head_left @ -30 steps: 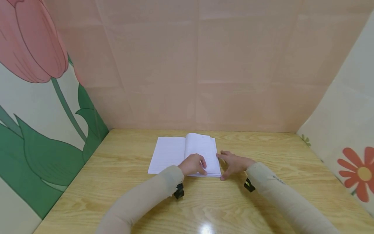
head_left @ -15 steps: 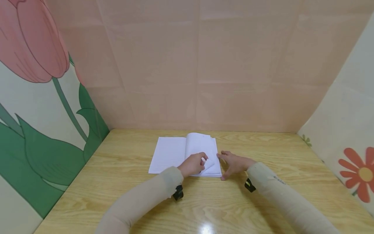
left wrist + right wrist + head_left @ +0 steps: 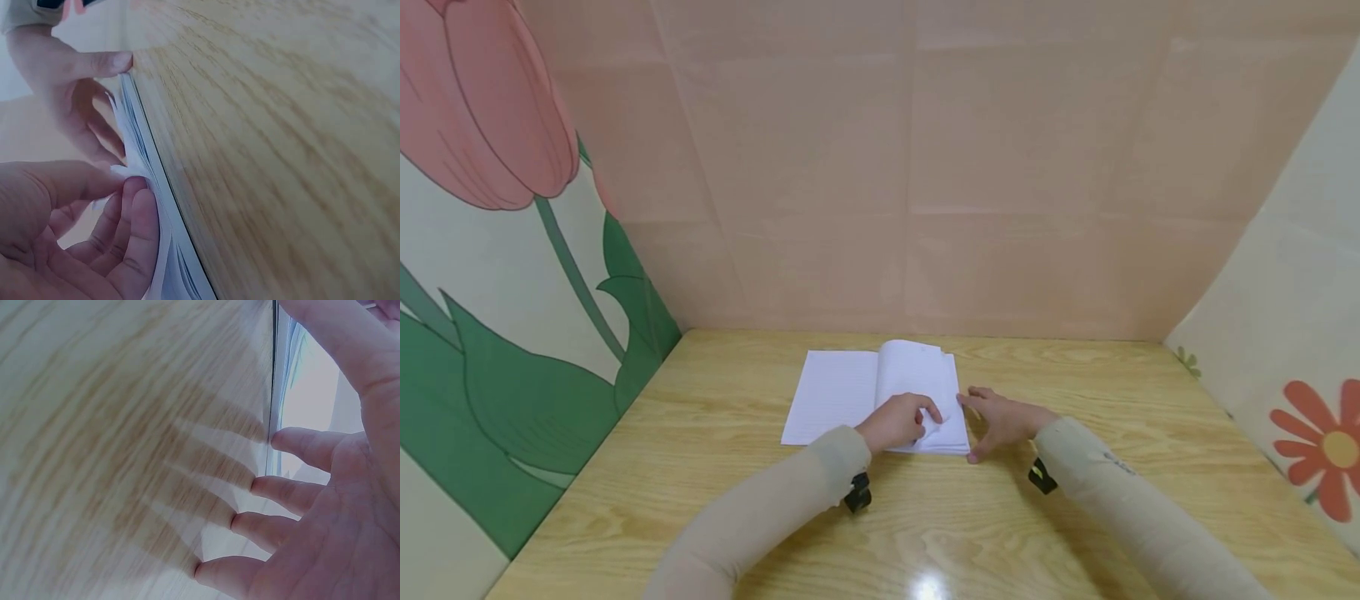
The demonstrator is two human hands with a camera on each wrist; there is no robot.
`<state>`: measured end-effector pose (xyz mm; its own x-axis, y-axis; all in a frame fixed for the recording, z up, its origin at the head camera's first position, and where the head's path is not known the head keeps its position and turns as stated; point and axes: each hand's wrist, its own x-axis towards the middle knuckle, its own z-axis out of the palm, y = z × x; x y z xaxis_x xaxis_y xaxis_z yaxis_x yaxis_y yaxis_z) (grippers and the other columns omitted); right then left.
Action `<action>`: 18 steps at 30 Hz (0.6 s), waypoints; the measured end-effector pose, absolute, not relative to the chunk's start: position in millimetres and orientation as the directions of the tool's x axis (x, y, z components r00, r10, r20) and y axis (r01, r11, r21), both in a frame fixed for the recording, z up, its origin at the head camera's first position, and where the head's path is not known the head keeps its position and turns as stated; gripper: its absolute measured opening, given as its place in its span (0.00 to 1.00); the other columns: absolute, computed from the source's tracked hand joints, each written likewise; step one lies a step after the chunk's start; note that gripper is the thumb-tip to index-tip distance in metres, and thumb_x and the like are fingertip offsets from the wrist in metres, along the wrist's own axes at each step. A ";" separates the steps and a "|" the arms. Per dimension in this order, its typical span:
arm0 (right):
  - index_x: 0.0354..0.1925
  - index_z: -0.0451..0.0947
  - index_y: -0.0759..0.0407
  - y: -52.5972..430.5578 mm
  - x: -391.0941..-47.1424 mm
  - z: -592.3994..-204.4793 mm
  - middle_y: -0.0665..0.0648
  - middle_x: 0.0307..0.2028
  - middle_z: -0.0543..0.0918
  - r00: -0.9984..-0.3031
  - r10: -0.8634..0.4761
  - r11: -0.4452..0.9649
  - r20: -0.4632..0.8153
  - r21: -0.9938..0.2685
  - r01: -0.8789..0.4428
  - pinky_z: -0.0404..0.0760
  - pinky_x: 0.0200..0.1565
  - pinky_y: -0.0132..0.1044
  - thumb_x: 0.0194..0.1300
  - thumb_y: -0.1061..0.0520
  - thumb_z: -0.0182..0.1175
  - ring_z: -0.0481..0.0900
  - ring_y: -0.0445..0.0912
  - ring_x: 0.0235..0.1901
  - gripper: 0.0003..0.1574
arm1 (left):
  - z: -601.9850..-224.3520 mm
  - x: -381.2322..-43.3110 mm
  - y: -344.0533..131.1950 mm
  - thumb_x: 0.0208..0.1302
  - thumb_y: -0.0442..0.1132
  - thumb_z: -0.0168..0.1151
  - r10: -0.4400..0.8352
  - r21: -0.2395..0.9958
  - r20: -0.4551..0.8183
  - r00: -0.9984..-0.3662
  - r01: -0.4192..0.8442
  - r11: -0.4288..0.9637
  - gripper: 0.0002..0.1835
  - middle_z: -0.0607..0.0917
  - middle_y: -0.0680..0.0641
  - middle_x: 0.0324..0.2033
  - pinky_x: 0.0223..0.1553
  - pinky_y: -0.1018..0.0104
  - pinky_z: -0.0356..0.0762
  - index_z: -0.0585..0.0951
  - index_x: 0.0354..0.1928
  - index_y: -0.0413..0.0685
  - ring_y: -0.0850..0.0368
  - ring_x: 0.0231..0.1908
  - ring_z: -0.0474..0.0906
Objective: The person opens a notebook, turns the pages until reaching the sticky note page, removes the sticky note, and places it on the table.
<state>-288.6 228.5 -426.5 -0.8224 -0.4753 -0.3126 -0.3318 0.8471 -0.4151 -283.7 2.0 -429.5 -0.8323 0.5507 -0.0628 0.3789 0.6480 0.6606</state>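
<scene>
An open notebook [image 3: 831, 396] with lined white pages lies on the wooden table. My left hand [image 3: 895, 421] reaches over its right half and pinches the lower corner of a page [image 3: 936, 431], which curls up between thumb and fingers. In the left wrist view, the pinched paper [image 3: 130, 170] stands up from the stack, crumpled at the fingertips. My right hand [image 3: 1003, 418] is at the notebook's right edge, thumb near the lower corner and fingers spread. The right wrist view shows those fingers [image 3: 303, 447] extended, the foremost one right at the edge.
The wooden table [image 3: 925, 533] extends around the notebook on every side. A plain pinkish backdrop [image 3: 910, 167] rises behind it. Side panels carry a tulip [image 3: 497, 108] on the left and a red flower [image 3: 1337, 450] on the right. A black strap sits at each wrist.
The left hand has taken hold of a page's lower corner and curled it upward. Its index finger now reaches further right over the fold. The right hand stays in place.
</scene>
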 end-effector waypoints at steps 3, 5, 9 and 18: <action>0.73 0.51 0.64 228.9 -288.6 -426.3 0.73 0.73 0.47 -0.822 -0.476 0.847 -0.314 -0.414 -0.333 0.52 0.66 0.66 0.47 0.43 0.75 0.47 0.68 0.71 0.67 | -428.3 -283.1 2.0 0.58 0.28 0.64 0.545 0.665 -0.062 -0.836 0.373 0.647 0.10 0.73 0.54 0.19 0.22 0.74 0.65 0.83 0.40 0.48 0.65 0.18 0.66; 0.73 0.51 0.64 229.0 -288.2 -426.4 0.73 0.73 0.47 -0.821 -0.479 0.845 -0.311 -0.417 -0.335 0.52 0.66 0.66 0.47 0.43 0.76 0.46 0.68 0.72 0.67 | -428.7 -282.9 2.1 0.58 0.30 0.66 0.540 0.667 -0.061 -0.839 0.369 0.648 0.08 0.74 0.53 0.19 0.22 0.75 0.66 0.83 0.39 0.48 0.65 0.18 0.68; 0.73 0.51 0.66 228.2 -287.0 -425.8 0.75 0.72 0.47 -0.816 -0.496 0.835 -0.297 -0.422 -0.354 0.53 0.66 0.66 0.47 0.43 0.76 0.46 0.69 0.71 0.67 | -429.0 -282.8 1.5 0.58 0.29 0.66 0.527 0.684 -0.059 -0.848 0.350 0.640 0.08 0.75 0.51 0.20 0.22 0.74 0.68 0.83 0.38 0.47 0.64 0.18 0.69; 0.73 0.52 0.67 228.5 -287.3 -426.5 0.75 0.72 0.48 -0.819 -0.495 0.836 -0.291 -0.416 -0.358 0.54 0.66 0.66 0.46 0.43 0.76 0.47 0.69 0.71 0.67 | -414.8 -280.6 -7.1 0.59 0.30 0.65 0.506 0.756 0.011 -0.863 0.338 0.561 0.09 0.75 0.51 0.23 0.23 0.72 0.68 0.83 0.42 0.46 0.62 0.20 0.70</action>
